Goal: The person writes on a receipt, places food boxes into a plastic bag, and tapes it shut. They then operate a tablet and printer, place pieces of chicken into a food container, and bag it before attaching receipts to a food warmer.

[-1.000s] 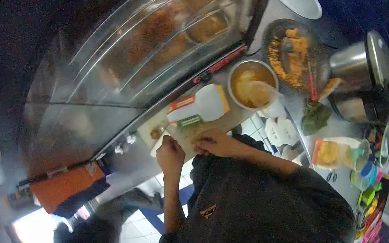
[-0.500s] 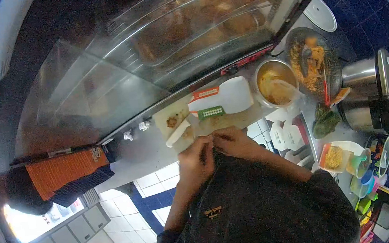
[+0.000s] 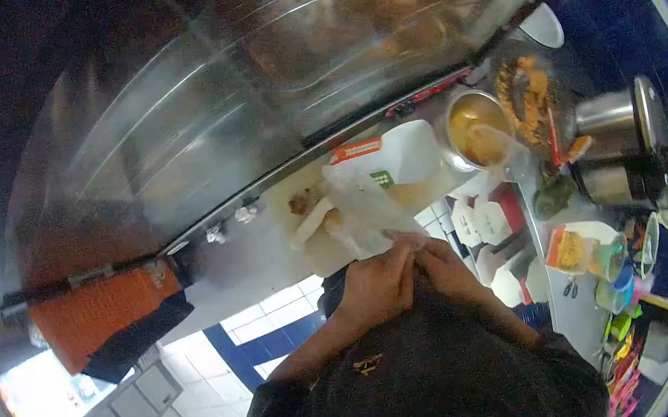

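My left hand [image 3: 379, 288] and my right hand [image 3: 445, 268] are close together in front of my chest, their fingers pinched on the edge of a thin clear plastic bag [image 3: 372, 216]. The bag stretches from my fingers over the cutting board [image 3: 276, 201]. On the board lie a white roll-shaped item [image 3: 312, 223] and some brown food scraps [image 3: 300, 204]. An open white carton [image 3: 410, 149] with red and green printing stands behind the bag, which partly covers its green panel.
Right of the carton is a metal pot [image 3: 476, 126] of yellowish liquid, with a plastic bag at its rim. Beyond are a dark pan [image 3: 525, 102] of orange food and a large steel cooker [image 3: 618, 148]. Orange cloth [image 3: 105, 312] hangs at the left; a glass display case [image 3: 251, 77] runs behind.
The clear bag now spreads out over the board from my fingers. Both hands have moved right and slightly down in the view, and the camera view has shifted a little.
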Available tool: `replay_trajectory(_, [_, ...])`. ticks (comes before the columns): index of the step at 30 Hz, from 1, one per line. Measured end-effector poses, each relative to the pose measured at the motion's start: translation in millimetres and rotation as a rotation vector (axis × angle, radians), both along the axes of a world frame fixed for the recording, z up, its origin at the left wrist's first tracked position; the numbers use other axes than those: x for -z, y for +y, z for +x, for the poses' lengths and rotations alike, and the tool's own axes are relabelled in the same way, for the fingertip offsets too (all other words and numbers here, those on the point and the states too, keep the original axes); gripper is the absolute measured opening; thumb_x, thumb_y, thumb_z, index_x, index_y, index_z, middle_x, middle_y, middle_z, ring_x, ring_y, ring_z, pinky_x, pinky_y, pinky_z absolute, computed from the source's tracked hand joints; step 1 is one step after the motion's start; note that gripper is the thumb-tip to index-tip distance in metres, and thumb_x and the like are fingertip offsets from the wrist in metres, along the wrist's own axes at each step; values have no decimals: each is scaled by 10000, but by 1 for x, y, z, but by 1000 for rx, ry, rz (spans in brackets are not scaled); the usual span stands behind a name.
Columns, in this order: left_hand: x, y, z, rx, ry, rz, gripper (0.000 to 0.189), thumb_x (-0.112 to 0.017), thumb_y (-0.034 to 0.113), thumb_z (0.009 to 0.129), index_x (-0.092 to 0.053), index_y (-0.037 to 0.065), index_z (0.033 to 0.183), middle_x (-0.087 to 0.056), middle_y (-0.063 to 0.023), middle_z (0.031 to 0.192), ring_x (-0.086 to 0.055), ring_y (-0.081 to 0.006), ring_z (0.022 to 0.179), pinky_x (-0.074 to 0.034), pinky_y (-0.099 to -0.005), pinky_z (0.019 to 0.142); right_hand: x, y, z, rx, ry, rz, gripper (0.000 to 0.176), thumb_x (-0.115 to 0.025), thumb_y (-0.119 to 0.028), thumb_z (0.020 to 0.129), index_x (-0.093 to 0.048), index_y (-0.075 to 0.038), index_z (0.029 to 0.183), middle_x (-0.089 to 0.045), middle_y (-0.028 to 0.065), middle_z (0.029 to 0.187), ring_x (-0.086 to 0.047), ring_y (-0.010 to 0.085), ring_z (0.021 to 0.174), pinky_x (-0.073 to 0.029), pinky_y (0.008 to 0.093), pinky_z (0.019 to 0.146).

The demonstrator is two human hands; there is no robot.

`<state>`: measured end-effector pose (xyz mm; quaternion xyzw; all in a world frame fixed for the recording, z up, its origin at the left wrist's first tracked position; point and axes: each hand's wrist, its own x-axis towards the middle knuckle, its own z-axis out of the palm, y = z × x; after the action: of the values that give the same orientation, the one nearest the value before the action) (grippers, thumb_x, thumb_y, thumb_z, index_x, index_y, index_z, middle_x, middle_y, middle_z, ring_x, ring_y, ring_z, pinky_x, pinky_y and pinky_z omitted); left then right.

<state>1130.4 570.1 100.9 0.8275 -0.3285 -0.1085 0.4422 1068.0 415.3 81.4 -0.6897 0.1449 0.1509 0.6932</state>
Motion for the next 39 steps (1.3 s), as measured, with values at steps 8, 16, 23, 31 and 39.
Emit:
replay_trajectory(8, [6, -9, -1, 275, 26, -49, 112, -609, 80, 903, -561, 44, 998, -636, -168, 711, -652, -345, 613, -511, -444, 555, -14, 7, 19, 512, 261, 356, 485, -500, -411, 1032, -584, 11, 1257, -619, 39, 1060, -563, 122, 915, -484, 277, 821])
replay_trajectory(16, [-22, -52, -3, 452, 11, -262, 58, -613, 78, 906, -572, 47, 933, -622, -146, 703, -642, -329, 599, -502, -418, 539, -4, -37, 27, 277, -49, 377, 832, -281, -650, 997, -362, 29, 1473, -476, 172, 1444, -425, 281, 1355, -195, 380, 1195])
replay_trajectory(23, [-35, -116, -3, 627, 47, -342, 79, -615, 120, 910, -581, 53, 935, -628, -140, 731, -651, -341, 657, -516, -426, 573, 4, -86, 57, 215, -471, 739, 734, -383, -515, 1032, -294, 40, 1503, -381, 146, 1530, -394, 250, 1382, -251, 361, 1176])
replay_trajectory(31, [25, -165, 7, -63, 505, -305, 104, -588, 136, 952, -572, 46, 1001, -641, -109, 830, -635, -235, 684, -505, -344, 580, 16, -367, 122, 693, -499, -310, 286, -605, -133, 948, -622, -5, 1203, -701, 54, 1019, -646, 139, 745, -542, 300, 703])
replay_trajectory(39, [159, -123, 19, -897, 1511, -843, 257, -534, 250, 978, -517, 36, 1118, -616, -149, 1041, -614, -270, 822, -526, -373, 656, 99, -568, 220, 330, 143, -1089, 396, -695, -326, 778, -722, -89, 1094, -739, 150, 911, -716, 226, 805, -556, 340, 767])
